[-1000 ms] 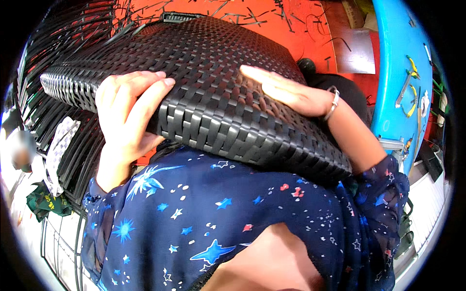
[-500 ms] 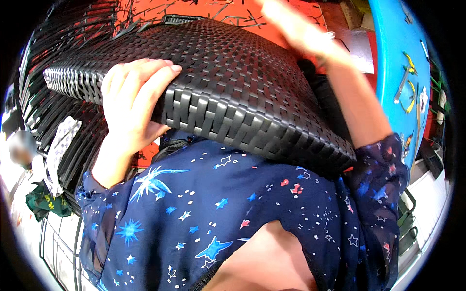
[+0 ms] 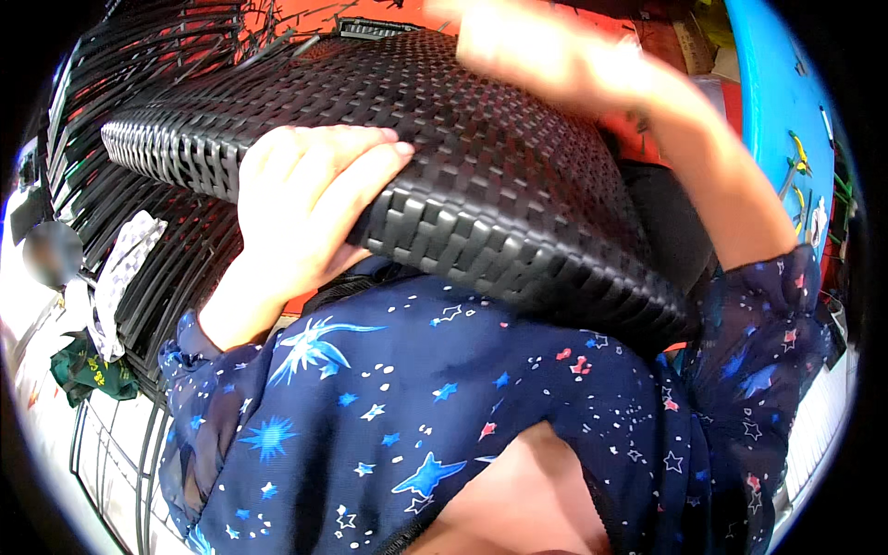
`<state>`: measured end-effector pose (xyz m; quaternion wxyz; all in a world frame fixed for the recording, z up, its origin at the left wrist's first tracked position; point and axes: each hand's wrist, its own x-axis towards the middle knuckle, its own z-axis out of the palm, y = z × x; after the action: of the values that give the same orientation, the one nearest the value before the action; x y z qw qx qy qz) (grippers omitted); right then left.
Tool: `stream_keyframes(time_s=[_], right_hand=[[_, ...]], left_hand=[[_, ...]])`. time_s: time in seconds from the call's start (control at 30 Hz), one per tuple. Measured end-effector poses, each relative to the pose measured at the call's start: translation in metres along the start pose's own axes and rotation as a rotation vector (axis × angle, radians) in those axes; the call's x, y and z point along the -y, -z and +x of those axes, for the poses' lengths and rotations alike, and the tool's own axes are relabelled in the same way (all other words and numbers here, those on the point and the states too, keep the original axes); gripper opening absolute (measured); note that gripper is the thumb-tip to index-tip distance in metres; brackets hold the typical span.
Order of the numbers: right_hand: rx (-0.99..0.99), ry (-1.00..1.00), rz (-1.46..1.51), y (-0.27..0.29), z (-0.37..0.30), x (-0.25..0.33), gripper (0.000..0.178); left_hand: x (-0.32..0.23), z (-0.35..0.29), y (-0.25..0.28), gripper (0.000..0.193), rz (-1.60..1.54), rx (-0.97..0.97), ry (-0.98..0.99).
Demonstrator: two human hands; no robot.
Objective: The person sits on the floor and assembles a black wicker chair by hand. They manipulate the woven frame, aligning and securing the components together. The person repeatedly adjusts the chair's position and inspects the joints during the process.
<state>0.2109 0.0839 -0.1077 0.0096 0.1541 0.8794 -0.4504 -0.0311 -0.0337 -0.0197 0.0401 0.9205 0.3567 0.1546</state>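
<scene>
A black panel woven from flat glossy strips rests tilted against my front, its near edge close to my patterned top. My left hand is closed over that near edge, fingers on the upper face; the thumb is mostly hidden below. Over the far right part of the panel, my right hand is stretched out at the end of my raised forearm. Motion smears it, so its fingers cannot be made out, nor whether it touches the weave.
Many long black strips hang at the left, by a pale patterned cloth and a dark green cloth. Cut strips litter the red floor. A blue table at the right bears yellow-handled pliers. Another person is at the far left.
My right hand has swung left over the far part of the panel. My left hand keeps its hold on the near edge. The whole view has shifted slightly.
</scene>
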Motion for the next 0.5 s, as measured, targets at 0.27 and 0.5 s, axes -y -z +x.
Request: stream_keyframes(time_s=[0.27, 0.5], right_hand=[[-0.204, -0.026, 0.296, -0.071, -0.033, -0.035, 0.058], [-0.077, -0.282, 0.154, 0.023, -0.097, 0.109, 0.082]], left_hand=[[0.001, 0.005, -0.008, 0.056, -0.092, -0.043, -0.066], [0.004, 0.017, -0.008, 0.06, -0.048, -0.012, -0.051]])
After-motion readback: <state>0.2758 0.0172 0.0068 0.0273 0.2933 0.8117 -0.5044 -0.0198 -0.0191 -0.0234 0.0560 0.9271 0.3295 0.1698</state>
